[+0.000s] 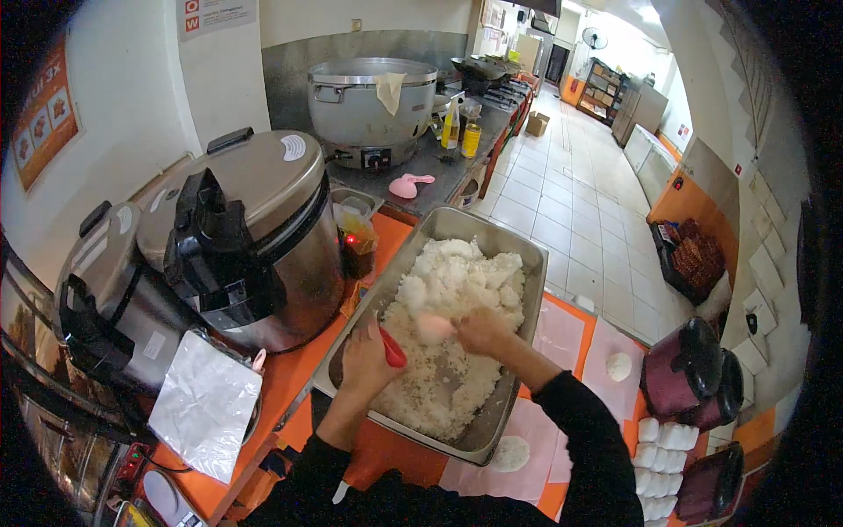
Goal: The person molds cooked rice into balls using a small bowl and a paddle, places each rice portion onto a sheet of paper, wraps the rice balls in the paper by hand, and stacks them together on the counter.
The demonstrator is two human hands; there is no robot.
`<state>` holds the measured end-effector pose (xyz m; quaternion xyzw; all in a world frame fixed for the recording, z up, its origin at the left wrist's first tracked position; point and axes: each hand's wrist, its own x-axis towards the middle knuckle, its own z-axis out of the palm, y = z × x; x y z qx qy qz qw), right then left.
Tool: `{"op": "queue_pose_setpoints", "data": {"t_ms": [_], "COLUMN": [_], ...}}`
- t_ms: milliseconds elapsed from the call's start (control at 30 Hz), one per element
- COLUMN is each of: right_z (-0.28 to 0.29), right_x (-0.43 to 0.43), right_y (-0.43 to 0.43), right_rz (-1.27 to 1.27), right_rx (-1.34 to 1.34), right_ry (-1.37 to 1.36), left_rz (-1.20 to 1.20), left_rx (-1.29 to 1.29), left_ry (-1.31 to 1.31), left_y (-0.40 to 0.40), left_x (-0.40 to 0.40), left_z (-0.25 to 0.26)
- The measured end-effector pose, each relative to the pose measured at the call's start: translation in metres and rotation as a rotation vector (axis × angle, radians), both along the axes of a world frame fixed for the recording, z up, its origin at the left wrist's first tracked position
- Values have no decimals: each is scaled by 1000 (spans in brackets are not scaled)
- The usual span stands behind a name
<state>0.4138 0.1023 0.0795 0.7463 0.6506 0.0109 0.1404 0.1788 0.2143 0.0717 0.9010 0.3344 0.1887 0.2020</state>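
Observation:
A deep stainless steel pan (533, 277) holds a large heap of cooked white rice (454, 277), lumpy at the far end and looser nearer me. My right hand (484, 332) is closed on a pink rice paddle (435, 327), blurred, over the middle of the rice. At the pan's left side, my left hand (369, 359) holds a red scoop or cup (393, 348) above the rice. Pink paper sheets (537, 428) lie right of the pan; a flat round of rice (510, 454) and another round (618, 367) rest on them.
Large steel rice warmers (263, 178) stand at left, beside a plastic-covered stack (207, 405). A big metal cooker (372, 105) and a pink scoop (409, 185) are on the dark counter ahead. Wrapped white bundles (658, 461) and dark red containers (678, 369) sit at right.

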Motion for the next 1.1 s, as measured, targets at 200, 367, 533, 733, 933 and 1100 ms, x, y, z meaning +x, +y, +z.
{"op": "queue_pose_setpoints", "data": {"t_ms": [200,367,533,733,933,1100], "right_z": [99,88,45,29,104,61], "right_x": [-13,22,4,-77,16,44], "right_y": [-54,-47,-39,-63,-4,29], "right_rz": [-160,-150,-57,65,-78,36], "right_rx": [-211,-219,-297,-250,-159,-169], "right_ry": [-165,-221,-140,27,-400,-369], "left_rz": [-75,-176,-146,-177,-234,-272], "left_rx": [-84,-265,-270,-244,-211,-137], "left_ry": [-404,-550,-536,-428,-267,-177], "left_y": [16,19,23,26,25,24], "left_x": [-28,-38,-36,-41,-48,-39], "left_z": [36,29,19,19,24,24]}}
